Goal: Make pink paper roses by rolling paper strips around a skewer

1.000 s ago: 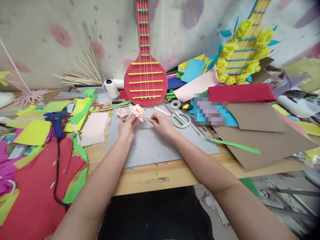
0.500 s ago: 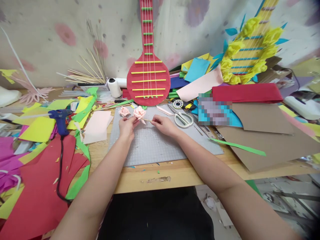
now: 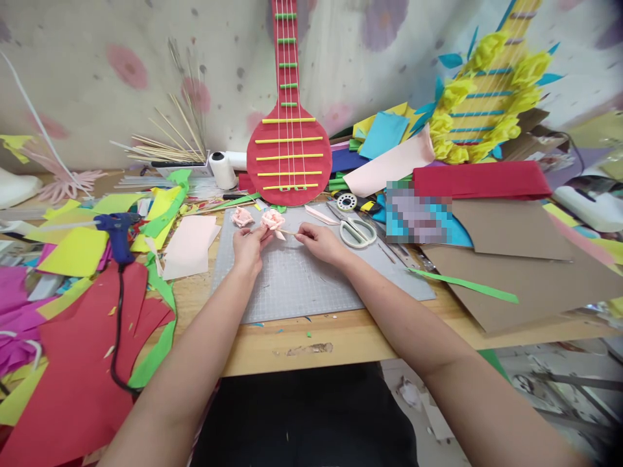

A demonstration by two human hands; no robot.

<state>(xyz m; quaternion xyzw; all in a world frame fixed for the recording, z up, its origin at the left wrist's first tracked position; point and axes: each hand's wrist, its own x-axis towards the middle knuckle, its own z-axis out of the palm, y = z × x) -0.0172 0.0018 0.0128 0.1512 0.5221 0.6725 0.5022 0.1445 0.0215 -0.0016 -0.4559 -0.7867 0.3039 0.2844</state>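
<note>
My left hand (image 3: 249, 248) is closed around the base of a pale pink paper rose (image 3: 272, 220) above the grey cutting mat (image 3: 292, 279). A thin wooden stick (image 3: 288, 232) runs from the rose to my right hand (image 3: 318, 243), which pinches its end. A second pink paper rose (image 3: 241, 217) lies on the mat's far left corner, just beyond my left hand.
White-handled scissors (image 3: 357, 232) lie right of my right hand. A blue glue gun (image 3: 114, 230) with a black cord sits at left among red, yellow and green paper sheets. A red paper guitar (image 3: 288, 155) leans on the wall; brown card (image 3: 511, 259) covers the right side.
The view shifted slightly between the earliest frame and now. My hands, the rose and the stick stay in nearly the same place.
</note>
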